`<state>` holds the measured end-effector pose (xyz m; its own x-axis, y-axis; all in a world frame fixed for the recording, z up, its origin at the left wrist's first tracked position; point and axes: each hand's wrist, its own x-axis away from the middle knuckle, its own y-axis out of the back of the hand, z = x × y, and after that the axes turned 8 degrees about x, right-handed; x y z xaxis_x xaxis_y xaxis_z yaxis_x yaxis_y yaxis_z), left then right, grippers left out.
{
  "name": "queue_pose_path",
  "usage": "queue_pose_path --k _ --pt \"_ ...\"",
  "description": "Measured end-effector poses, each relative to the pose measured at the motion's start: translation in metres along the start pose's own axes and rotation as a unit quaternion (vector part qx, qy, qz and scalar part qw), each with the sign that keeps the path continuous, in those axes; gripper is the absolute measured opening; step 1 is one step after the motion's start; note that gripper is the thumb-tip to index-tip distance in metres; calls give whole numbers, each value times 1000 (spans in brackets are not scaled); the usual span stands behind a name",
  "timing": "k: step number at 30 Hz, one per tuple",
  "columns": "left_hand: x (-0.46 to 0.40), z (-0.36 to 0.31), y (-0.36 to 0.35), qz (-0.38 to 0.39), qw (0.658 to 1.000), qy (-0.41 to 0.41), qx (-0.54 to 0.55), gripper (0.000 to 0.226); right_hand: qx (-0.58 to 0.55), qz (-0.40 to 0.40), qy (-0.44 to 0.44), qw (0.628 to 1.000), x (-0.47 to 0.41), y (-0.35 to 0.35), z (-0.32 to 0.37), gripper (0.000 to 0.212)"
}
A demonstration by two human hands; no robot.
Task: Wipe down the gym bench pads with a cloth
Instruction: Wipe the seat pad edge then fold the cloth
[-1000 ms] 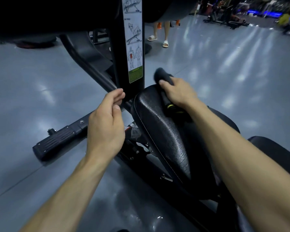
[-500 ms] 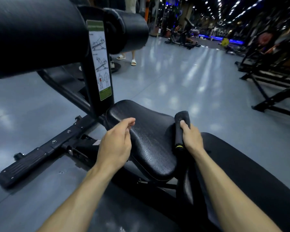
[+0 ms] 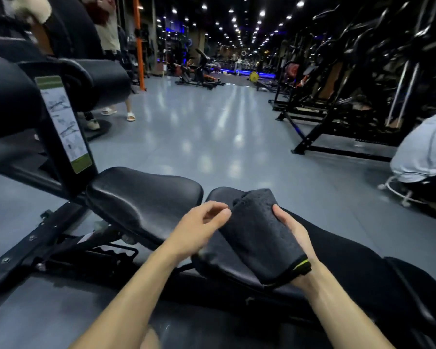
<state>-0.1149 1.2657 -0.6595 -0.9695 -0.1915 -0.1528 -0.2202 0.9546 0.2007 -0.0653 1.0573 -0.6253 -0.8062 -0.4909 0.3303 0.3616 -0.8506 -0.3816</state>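
Observation:
A dark grey folded cloth with a yellow-green trim at one corner lies across my right hand, which grips it above the long black back pad. My left hand hovers just left of the cloth, fingers curled and apart, with nothing in it. The black seat pad sits to the left, in front of a black upright post with an instruction sticker. Black roller pads stick out from the post's top.
The bench's black base bar runs along the grey floor at left. Two people's feet stand behind the rollers. A crouching person in a white shirt is at right, beside black racks. Open floor stretches ahead.
My view has lifted from the seat toward the room. My right hand carried the cloth off the seat pad's edge to above the back pad, and my left hand came across beside it.

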Motion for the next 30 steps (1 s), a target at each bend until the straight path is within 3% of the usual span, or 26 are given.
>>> queue_pose_path --k 2,5,8,10,14,16,19,21,23,25,28,30 --pt "4 -22 -39 74 997 -14 25 37 16 8 19 1000 31 24 20 51" --pt "9 -53 -92 111 991 -61 48 36 35 7 57 998 83 61 48 54" --pt "11 -80 -139 145 984 -106 -21 36 78 -47 94 991 124 102 62 45" --pt "14 -93 -162 156 977 -130 -61 35 115 -77 120 983 143 132 66 51" --pt "20 -124 -186 176 977 -101 60 38 168 -84 137 973 159 184 70 41" --pt "21 -142 -188 194 971 -75 117 28 209 -57 149 965 154 197 69 39" --pt "11 -158 -186 216 971 -68 71 20 312 -64 127 940 131 208 63 65" --pt "-6 -159 -179 207 975 -81 9 15 414 -62 133 899 110 205 66 79" --pt "-29 -154 -167 200 975 -85 -37 16 454 -32 174 873 83 196 72 79" --pt "-53 -142 -155 208 972 -84 -68 15 427 47 211 878 49 179 83 70" --pt "-92 -116 -136 212 974 -70 -47 12 415 146 226 869 -15 158 93 52" --pt "-120 -98 -118 171 984 -52 -18 12 404 193 208 870 -61 151 96 51"
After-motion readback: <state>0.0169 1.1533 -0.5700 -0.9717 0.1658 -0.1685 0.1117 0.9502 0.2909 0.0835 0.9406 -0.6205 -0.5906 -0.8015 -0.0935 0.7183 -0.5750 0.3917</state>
